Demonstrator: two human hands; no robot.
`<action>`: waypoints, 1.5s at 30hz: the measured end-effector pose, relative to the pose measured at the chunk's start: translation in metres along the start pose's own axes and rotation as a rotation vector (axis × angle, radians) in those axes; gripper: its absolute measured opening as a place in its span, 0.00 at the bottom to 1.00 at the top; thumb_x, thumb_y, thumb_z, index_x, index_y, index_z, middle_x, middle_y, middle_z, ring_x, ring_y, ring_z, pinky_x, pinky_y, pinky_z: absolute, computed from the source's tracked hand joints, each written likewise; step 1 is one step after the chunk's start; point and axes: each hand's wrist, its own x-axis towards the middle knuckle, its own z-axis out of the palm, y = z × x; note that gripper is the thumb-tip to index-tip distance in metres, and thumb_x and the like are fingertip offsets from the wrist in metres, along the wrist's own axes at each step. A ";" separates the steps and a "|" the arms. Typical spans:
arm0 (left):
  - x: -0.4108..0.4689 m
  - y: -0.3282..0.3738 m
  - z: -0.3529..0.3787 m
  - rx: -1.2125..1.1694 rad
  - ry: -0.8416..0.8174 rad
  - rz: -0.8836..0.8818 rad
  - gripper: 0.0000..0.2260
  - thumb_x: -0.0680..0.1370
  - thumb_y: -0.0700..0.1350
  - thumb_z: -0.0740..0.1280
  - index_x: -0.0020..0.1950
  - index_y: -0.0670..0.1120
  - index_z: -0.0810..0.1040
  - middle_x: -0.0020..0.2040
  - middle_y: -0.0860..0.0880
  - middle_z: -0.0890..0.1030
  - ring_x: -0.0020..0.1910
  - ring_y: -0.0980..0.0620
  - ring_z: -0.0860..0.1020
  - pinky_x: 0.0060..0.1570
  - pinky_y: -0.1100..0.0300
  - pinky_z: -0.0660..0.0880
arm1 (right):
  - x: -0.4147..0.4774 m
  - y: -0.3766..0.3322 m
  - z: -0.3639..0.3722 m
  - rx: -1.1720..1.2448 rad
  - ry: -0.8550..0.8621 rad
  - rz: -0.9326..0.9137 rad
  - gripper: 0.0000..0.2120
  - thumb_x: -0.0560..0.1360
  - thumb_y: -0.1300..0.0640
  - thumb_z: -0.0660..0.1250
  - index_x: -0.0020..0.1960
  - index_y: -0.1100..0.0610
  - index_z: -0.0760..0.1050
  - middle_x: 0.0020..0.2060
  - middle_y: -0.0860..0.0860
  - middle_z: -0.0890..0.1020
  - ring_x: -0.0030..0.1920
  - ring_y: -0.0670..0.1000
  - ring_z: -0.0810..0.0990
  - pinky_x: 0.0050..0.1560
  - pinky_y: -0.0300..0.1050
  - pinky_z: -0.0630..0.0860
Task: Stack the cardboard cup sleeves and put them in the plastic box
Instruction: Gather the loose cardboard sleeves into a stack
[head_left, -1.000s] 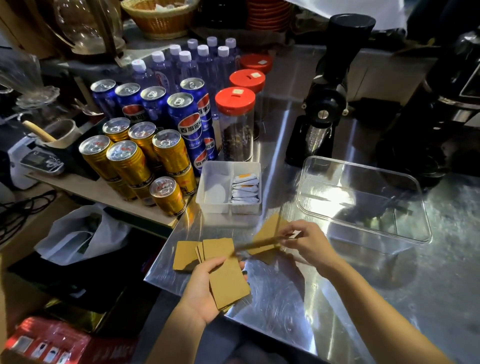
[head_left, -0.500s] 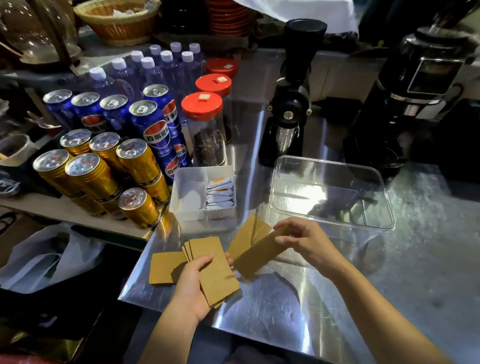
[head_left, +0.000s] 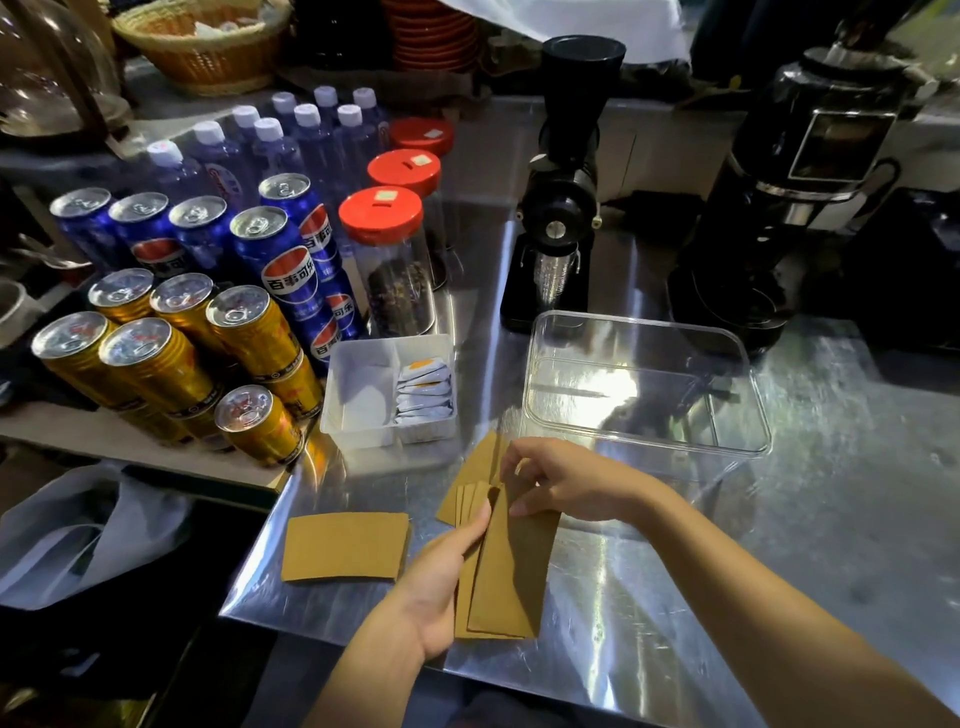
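Observation:
My left hand (head_left: 441, 582) holds a stack of flat brown cardboard cup sleeves (head_left: 511, 571) from below, standing on edge over the steel counter. My right hand (head_left: 561, 480) pinches the top sleeve of that stack at its upper end. One loose sleeve (head_left: 345, 545) lies flat on the counter to the left. Another sleeve (head_left: 480, 460) lies behind the stack, partly hidden by my right hand. The clear plastic box (head_left: 748, 441) stands open and holds nothing, just beyond my right hand.
A white divided tray (head_left: 358, 395) with sachets sits left of the box. Gold cans (head_left: 156, 364), blue cans (head_left: 280, 260), water bottles and red-lidded jars (head_left: 389, 249) crowd the back left. A black grinder (head_left: 561, 208) and a coffee machine (head_left: 800, 182) stand behind the box.
My right hand brought the sleeve it held onto the stack in my left hand. The stack turned from lying fanned to standing more upright.

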 end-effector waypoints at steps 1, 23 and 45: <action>0.000 -0.001 0.000 -0.018 -0.017 -0.002 0.25 0.69 0.59 0.68 0.57 0.43 0.81 0.57 0.37 0.81 0.57 0.38 0.79 0.61 0.40 0.73 | 0.002 -0.001 0.001 -0.006 -0.001 -0.007 0.13 0.70 0.61 0.71 0.49 0.52 0.69 0.44 0.52 0.80 0.47 0.55 0.78 0.47 0.50 0.78; -0.016 0.004 -0.055 -0.183 0.147 0.302 0.10 0.68 0.42 0.70 0.45 0.37 0.84 0.41 0.38 0.85 0.36 0.42 0.83 0.33 0.53 0.80 | 0.059 0.019 0.054 -0.254 0.363 0.257 0.33 0.64 0.45 0.74 0.59 0.58 0.62 0.61 0.59 0.66 0.51 0.62 0.77 0.46 0.51 0.73; -0.013 0.023 -0.074 -0.228 0.206 0.291 0.15 0.67 0.43 0.71 0.50 0.37 0.82 0.44 0.38 0.85 0.39 0.40 0.82 0.41 0.46 0.81 | 0.039 0.014 0.016 0.378 0.362 -0.058 0.14 0.75 0.63 0.65 0.32 0.51 0.71 0.21 0.42 0.74 0.24 0.39 0.70 0.25 0.26 0.65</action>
